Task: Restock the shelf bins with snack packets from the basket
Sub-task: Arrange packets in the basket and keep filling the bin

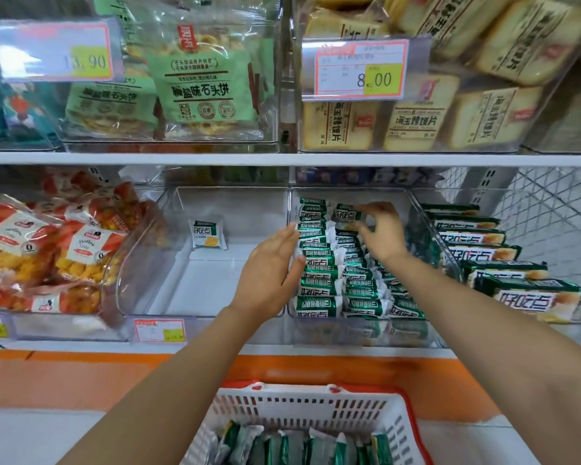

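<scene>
Head view: left hand (269,273) flat, fingers straight, pressed against the rows of green-and-white foil snack packets (319,260) in the clear plastic shelf bin (376,196), probably bracing them upright. Right hand (381,229) pinches one green-and-white held packet (348,212) at the bin's back. Its long axis runs left-right, matching the rows. More packets sit in the white plastic red-rimmed basket (299,407) below.

Green-and-white snack packets (319,260): rows on edge, packed tight in clear bin (359,333) just toward 3 o'clock of centre. Back packet (348,212) at 12 o'clock end, pinched by right hand (381,229). Left hand (269,270) flat against row's 9 o'clock side. Neighbouring bin (215,203) toward 9 o'clock: lone packet (207,233) upright near back. White basket (302,407), red rim, 6 o'clock: basket packets (282,448) on edge inside.
</scene>
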Motion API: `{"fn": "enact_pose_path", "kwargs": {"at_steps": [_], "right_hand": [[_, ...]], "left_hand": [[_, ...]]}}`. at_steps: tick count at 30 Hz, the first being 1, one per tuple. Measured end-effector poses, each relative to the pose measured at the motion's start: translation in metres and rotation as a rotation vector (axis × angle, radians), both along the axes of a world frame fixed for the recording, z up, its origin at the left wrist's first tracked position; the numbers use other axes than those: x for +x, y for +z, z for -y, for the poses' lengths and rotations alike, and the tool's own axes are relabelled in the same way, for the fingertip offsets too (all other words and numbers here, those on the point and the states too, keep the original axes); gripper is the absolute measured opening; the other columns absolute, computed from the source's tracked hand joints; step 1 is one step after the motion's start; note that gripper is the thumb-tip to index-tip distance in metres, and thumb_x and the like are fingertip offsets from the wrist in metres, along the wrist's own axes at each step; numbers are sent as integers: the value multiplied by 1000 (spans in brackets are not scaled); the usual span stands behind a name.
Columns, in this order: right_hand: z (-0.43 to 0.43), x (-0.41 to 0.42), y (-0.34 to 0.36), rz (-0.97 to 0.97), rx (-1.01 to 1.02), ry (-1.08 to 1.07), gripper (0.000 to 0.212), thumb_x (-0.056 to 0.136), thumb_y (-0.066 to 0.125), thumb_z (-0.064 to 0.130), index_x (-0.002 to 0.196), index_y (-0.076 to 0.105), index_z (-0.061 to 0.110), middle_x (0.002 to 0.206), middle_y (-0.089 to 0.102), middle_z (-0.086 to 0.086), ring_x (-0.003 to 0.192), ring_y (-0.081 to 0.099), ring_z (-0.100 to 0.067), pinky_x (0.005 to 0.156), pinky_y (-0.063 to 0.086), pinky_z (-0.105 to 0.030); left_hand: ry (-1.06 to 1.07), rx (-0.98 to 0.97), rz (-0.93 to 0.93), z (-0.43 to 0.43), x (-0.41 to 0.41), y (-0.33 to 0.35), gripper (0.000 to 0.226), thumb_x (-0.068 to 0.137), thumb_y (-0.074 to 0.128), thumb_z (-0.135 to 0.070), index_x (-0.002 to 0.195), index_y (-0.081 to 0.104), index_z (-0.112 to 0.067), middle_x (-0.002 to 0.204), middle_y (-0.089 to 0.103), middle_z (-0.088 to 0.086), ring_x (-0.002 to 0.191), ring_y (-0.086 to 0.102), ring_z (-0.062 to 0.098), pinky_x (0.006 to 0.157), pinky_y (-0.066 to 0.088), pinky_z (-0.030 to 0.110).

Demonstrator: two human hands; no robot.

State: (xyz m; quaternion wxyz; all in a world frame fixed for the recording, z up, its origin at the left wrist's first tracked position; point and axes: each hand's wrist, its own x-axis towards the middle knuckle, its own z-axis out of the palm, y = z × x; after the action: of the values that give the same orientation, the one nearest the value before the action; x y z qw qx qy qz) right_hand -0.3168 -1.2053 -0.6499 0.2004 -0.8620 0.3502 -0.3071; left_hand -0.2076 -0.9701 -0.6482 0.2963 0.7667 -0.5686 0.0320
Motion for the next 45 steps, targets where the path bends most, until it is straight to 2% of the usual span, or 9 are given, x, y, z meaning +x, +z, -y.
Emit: {"fn": "enact_pose_path", "kwargs": {"at_steps": [9, 17, 20, 23, 27, 31, 37, 40, 45], "right_hand": [[-93, -48, 21, 231, 93, 175, 17, 95, 56, 15, 106, 69, 16, 92, 70, -3, 83, 63, -17, 76, 54, -35], [-190, -97, 0, 280, 142, 307, 15, 97, 54, 21, 87, 63, 14, 62, 55, -9, 57, 50, -21, 54, 40, -33], [-215, -107, -28, 226, 175, 342, 19, 98, 53, 22, 85, 63, 13, 61, 56, -8, 56, 50, -20, 53, 40, -35], [-230, -110, -64, 204, 229, 338, 19, 98, 54, 21, 82, 62, 15, 57, 49, 6, 51, 43, -9, 52, 35, -29], [-240, -106, -117, 61, 336, 321, 11, 97, 56, 19, 91, 65, 19, 71, 58, 12, 61, 52, -3, 57, 37, -14], [-244, -99, -180, -139, 393, 294, 11, 98, 54, 21, 101, 65, 18, 81, 64, 6, 67, 58, -10, 61, 46, -28], [-250, -91, -255, -486, 479, 313, 16, 97, 46, 17, 102, 61, 13, 88, 62, -6, 76, 57, -22, 64, 46, -36], [-253, -82, -270, -648, 587, 407, 31, 99, 48, 15, 130, 48, 16, 103, 51, -5, 86, 51, -19, 60, 36, -28], [-259, -61, -292, -889, 671, 426, 59, 102, 43, 41, 155, 20, 27, 157, 14, -17, 141, 28, -35, 106, 36, -38]], "left_hand": [[89, 25, 101, -48, -47, 0, 69, 96, 18, -48, 148, 40, -8, 157, 35, 6, 142, 36, 22, 116, 26, 35], [99, -29, 187, -108, -93, -37, 50, 88, 38, -24, 133, 53, -7, 133, 55, 11, 123, 49, 28, 103, 39, 43], [128, 124, 213, -129, -99, -67, 44, 85, 35, -27, 115, 63, -11, 109, 62, 6, 102, 56, 27, 87, 38, 39], [146, 452, 146, -144, -94, -95, 55, 91, 27, -40, 130, 56, -13, 131, 58, 8, 123, 51, 31, 99, 38, 42], [155, 674, 109, -157, -76, -121, 54, 104, 35, -34, 155, 22, -21, 164, 16, 3, 151, 11, 23, 119, 12, 38], [189, 785, 83, -156, -57, -148, 60, 106, 27, -38, 157, 2, -19, 165, -5, 4, 152, -5, 24, 121, 3, 41], [235, 779, 98, -155, -41, -194, 66, 105, 24, -39, 156, -10, -15, 164, -12, 7, 151, -14, 25, 121, -4, 42], [251, 724, 119, -157, -39, -210, 68, 104, 27, -37, 153, -17, -19, 164, -11, 7, 150, -17, 26, 119, -11, 42], [275, 554, 80, -159, -40, -227, 73, 94, 51, -26, 157, 14, -17, 161, 21, 11, 151, 6, 30, 118, -4, 46]]}}
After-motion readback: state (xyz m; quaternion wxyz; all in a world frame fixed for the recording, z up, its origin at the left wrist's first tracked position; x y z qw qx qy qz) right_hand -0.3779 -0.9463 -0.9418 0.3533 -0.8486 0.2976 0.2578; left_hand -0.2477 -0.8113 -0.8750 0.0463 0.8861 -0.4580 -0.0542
